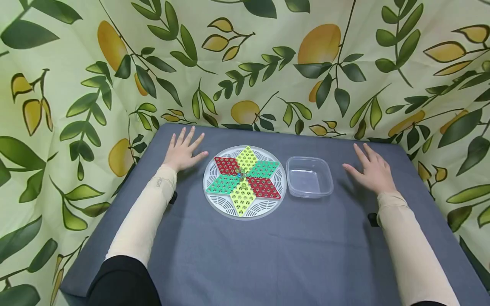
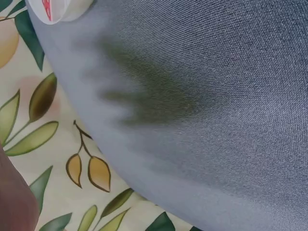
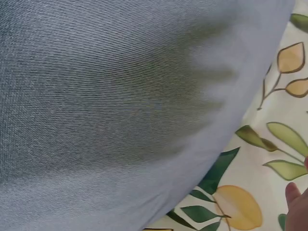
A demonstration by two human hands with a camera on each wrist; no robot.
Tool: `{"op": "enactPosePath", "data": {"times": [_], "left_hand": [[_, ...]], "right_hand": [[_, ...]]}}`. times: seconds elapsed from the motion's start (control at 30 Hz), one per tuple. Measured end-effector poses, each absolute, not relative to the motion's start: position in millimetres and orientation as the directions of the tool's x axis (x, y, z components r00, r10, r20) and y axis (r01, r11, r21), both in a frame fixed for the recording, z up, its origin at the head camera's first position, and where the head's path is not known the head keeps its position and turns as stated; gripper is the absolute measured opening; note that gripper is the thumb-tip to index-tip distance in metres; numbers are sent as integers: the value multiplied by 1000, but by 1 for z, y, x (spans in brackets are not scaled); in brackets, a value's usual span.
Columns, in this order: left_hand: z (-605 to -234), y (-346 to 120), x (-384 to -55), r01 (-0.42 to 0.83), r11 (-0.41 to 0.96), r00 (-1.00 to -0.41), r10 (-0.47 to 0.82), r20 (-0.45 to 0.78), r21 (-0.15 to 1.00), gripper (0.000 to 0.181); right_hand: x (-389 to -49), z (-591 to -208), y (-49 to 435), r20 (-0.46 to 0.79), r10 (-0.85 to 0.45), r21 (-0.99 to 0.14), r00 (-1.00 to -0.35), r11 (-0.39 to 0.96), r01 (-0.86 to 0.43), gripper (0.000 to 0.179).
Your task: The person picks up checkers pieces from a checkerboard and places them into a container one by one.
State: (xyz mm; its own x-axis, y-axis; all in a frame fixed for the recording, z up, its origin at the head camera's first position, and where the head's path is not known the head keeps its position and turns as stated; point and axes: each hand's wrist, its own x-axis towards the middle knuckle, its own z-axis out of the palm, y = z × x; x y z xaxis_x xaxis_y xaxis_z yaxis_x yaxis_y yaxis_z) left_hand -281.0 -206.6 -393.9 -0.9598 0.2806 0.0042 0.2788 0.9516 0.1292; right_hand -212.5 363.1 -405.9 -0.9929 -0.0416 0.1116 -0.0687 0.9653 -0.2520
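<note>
My left hand [image 1: 182, 152] is held over the table with its fingers spread, left of a round Chinese checkers board [image 1: 212, 203]. The board has a star of red, green and yellow points on a white base. A few small marbles [image 1: 241, 174] sit at its centre. Just right of the board is a clear plastic container [image 1: 310, 176] without a lid. Farther right, my right hand [image 1: 372, 171] is extended with straight fingers and holds nothing. Each hand casts a shadow on the cloth in its wrist view, and only a bit of each hand shows there.
A grey-blue cloth covers the table [image 1: 268, 259]. Behind it and along both sides hangs a curtain [image 1: 245, 55] printed with leaves and orange fruit. In the left wrist view, the board's white rim [image 2: 72, 10] shows at the top left corner.
</note>
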Motion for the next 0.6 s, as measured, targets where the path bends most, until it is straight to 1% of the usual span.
{"op": "enactPosePath", "data": {"times": [0.1,0.23,0.4,0.6], "left_hand": [[-391,-206,-279,271,956,-962,272,8,112,74],[-390,-205,-277,270,957,-963,268,34,107,71],[-387,-202,-275,285,952,-957,275,91,113,68],[-384,-198,-272,302,947,-947,286,147,108,64]], "right_hand": [[-210,-401,359,124,-60,-245,-990,965,-89,82],[-207,-396,356,143,-66,-270,-988,957,-103,81],[-206,-390,349,203,-84,-295,-976,945,-143,78],[-205,-379,331,290,-137,-302,-947,926,-227,74]]}}
